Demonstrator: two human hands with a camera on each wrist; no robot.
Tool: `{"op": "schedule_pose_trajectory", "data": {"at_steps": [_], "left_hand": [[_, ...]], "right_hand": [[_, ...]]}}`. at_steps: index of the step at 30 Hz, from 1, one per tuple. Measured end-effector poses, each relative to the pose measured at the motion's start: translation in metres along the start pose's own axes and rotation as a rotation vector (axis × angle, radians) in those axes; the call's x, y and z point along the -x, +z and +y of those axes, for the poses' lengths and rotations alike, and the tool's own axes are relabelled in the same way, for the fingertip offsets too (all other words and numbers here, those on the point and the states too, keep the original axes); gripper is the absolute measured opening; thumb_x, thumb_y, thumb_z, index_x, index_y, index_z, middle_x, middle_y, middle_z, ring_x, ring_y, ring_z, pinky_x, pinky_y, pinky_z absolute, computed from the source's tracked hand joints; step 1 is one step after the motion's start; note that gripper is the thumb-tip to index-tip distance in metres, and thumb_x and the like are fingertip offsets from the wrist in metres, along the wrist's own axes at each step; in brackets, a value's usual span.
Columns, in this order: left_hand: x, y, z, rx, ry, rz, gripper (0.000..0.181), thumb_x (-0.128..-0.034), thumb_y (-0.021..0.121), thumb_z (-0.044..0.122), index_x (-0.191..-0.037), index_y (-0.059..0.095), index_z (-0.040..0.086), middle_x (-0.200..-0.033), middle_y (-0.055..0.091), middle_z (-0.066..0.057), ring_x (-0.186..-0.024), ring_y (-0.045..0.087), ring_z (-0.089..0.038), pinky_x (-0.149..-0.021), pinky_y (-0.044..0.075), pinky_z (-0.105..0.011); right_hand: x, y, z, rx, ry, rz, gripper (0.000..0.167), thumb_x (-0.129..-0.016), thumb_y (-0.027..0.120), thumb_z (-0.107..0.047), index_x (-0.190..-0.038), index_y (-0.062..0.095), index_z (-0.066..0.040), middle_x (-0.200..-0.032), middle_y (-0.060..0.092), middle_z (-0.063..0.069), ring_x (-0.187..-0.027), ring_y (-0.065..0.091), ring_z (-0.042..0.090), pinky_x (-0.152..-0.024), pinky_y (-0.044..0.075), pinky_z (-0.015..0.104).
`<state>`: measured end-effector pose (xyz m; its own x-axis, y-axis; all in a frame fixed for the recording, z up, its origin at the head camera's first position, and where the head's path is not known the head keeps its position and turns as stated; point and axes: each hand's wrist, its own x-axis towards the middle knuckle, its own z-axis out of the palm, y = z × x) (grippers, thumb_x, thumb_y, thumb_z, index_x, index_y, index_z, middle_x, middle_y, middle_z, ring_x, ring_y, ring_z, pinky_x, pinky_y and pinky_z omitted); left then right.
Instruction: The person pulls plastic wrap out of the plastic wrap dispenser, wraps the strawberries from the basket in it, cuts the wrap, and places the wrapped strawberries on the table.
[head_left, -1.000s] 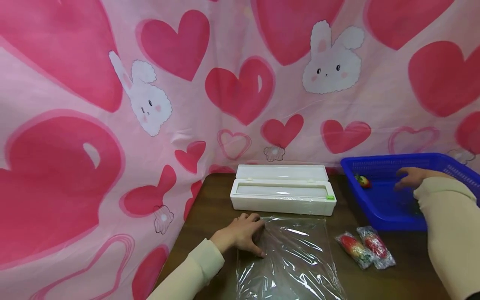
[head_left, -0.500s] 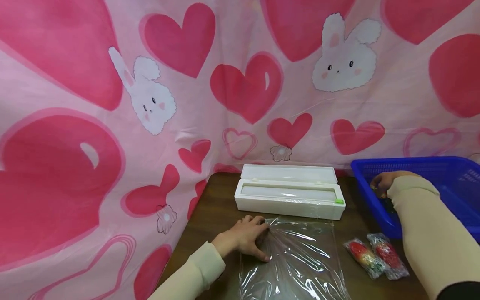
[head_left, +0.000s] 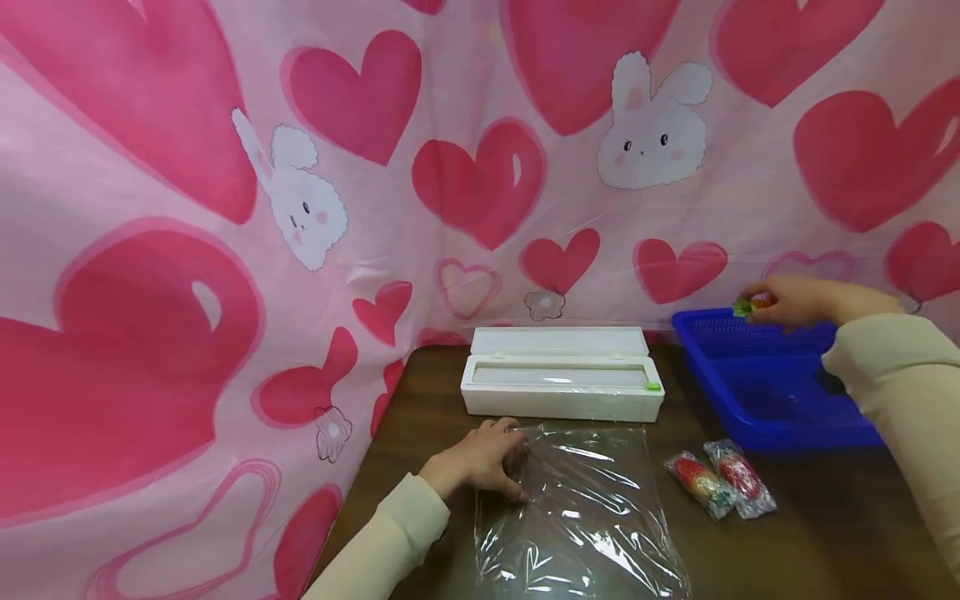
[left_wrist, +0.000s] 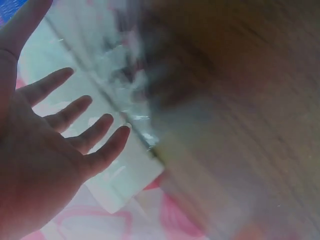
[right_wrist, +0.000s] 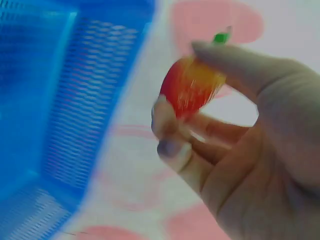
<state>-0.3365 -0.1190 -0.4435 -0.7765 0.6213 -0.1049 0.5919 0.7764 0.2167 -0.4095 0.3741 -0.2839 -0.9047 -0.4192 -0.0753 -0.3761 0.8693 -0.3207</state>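
Note:
My right hand (head_left: 798, 302) pinches a strawberry (right_wrist: 187, 87), red and yellow with a green stem, just above the rim of the blue basket (head_left: 723, 379). Thumb and fingertips close around its sides in the right wrist view. My left hand (head_left: 480, 460) rests on the left side of a sheet of clear plastic wrap (head_left: 585, 508), its fingers spread in the left wrist view (left_wrist: 55, 135). Beyond the sheet stands a white cling film box (head_left: 562, 404) with its lid raised. Two wrapped strawberries, one red-yellow (head_left: 701, 483) and one red (head_left: 741, 479), lie right of the sheet.
A brown wooden table (head_left: 420, 400) bears everything. Behind and to the left hangs a pink curtain (head_left: 360, 208) printed with hearts and rabbits, close to the table edge. A green slider (head_left: 652, 387) sits at the box's right end.
My right hand reached to the basket's left side, took hold of the strawberry there and lifted it above the rim. My left hand stayed on the plastic wrap. The head view shifted slightly.

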Motion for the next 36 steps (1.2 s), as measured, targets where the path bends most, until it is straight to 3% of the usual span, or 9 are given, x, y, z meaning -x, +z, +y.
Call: {"op": "schedule_pose_trajectory", "data": {"at_steps": [3,6,10,14,16,20,24,30,36], "left_hand": [[0.003,-0.008,0.003,0.012,0.036,0.058,0.085,-0.0789,0.087,0.046,-0.149,0.051,0.015,-0.15,0.048,-0.007,-0.135,0.046,-0.03,-0.108,0.042,-0.054],[0.005,-0.018,0.013,0.028,0.099,0.125,0.074,-0.0847,0.084,0.04,-0.146,0.053,0.011,-0.145,0.053,-0.006,-0.133,0.05,-0.025,-0.108,0.044,-0.047],[0.004,-0.028,0.035,0.124,0.206,0.176,0.066,-0.0901,0.08,0.034,-0.145,0.052,0.01,-0.141,0.056,-0.006,-0.13,0.053,-0.019,-0.11,0.042,-0.034],[0.0,-0.032,0.053,0.158,0.289,0.177,0.066,-0.092,0.078,0.033,-0.147,0.05,0.008,-0.14,0.056,-0.005,-0.126,0.055,-0.017,-0.108,0.043,-0.03],[0.0,-0.032,0.057,0.129,0.282,0.142,0.064,-0.0934,0.076,0.033,-0.147,0.051,0.009,-0.141,0.056,-0.006,-0.128,0.055,-0.017,-0.108,0.043,-0.03],[0.007,-0.025,0.053,0.06,0.197,0.005,0.057,-0.0929,0.076,0.03,-0.142,0.056,0.008,-0.142,0.057,-0.007,-0.132,0.053,-0.019,-0.11,0.041,-0.032],[0.016,-0.01,0.047,0.008,0.115,-0.108,0.064,-0.0849,0.085,0.03,-0.14,0.059,0.011,-0.141,0.055,-0.004,-0.13,0.053,-0.022,-0.11,0.042,-0.034],[0.022,0.007,0.052,-0.067,0.035,-0.134,0.077,-0.071,0.094,0.033,-0.139,0.061,0.021,-0.141,0.05,0.003,-0.122,0.048,-0.02,-0.094,0.05,-0.03],[0.029,0.012,0.057,-0.073,0.02,-0.165,0.084,-0.0703,0.095,0.035,-0.143,0.056,0.021,-0.146,0.047,0.003,-0.13,0.046,-0.021,-0.098,0.049,-0.033]], "right_hand": [[0.008,-0.004,-0.041,0.15,-0.088,0.097,0.038,-0.093,0.074,-0.014,-0.124,0.063,0.004,-0.096,0.065,0.007,-0.077,0.061,0.02,-0.071,0.056,0.04],[0.016,0.011,-0.082,0.194,-0.165,0.164,0.034,-0.092,0.076,-0.019,-0.12,0.067,-0.003,-0.09,0.064,0.0,-0.079,0.057,0.016,-0.075,0.053,0.042],[0.024,0.051,-0.126,0.118,-0.286,0.17,0.018,-0.095,0.074,-0.022,-0.106,0.067,-0.01,-0.075,0.052,-0.009,-0.069,0.049,0.007,-0.066,0.047,0.03],[0.023,0.097,-0.161,0.056,-0.387,0.154,0.018,-0.094,0.075,-0.023,-0.097,0.065,-0.009,-0.071,0.05,-0.012,-0.063,0.044,0.002,-0.057,0.041,0.024],[0.019,0.121,-0.175,0.032,-0.421,0.141,0.019,-0.092,0.077,-0.022,-0.089,0.063,-0.009,-0.069,0.049,-0.012,-0.06,0.042,0.001,-0.053,0.039,0.022],[0.013,0.17,-0.194,0.006,-0.459,0.098,0.026,-0.083,0.079,-0.019,-0.072,0.055,-0.016,-0.063,0.043,-0.014,-0.055,0.036,0.0,-0.049,0.033,0.021],[0.009,0.208,-0.209,0.037,-0.415,0.051,0.029,-0.079,0.082,-0.023,-0.07,0.055,-0.018,-0.064,0.044,-0.013,-0.056,0.038,0.002,-0.05,0.035,0.023],[0.002,0.239,-0.223,0.123,-0.389,0.054,0.033,-0.076,0.088,-0.034,-0.076,0.06,-0.016,-0.07,0.051,-0.008,-0.062,0.046,0.008,-0.056,0.043,0.031],[0.007,0.252,-0.227,0.12,-0.348,0.061,0.037,-0.076,0.088,-0.04,-0.076,0.061,-0.016,-0.072,0.052,-0.005,-0.063,0.047,0.011,-0.057,0.043,0.034]]}}
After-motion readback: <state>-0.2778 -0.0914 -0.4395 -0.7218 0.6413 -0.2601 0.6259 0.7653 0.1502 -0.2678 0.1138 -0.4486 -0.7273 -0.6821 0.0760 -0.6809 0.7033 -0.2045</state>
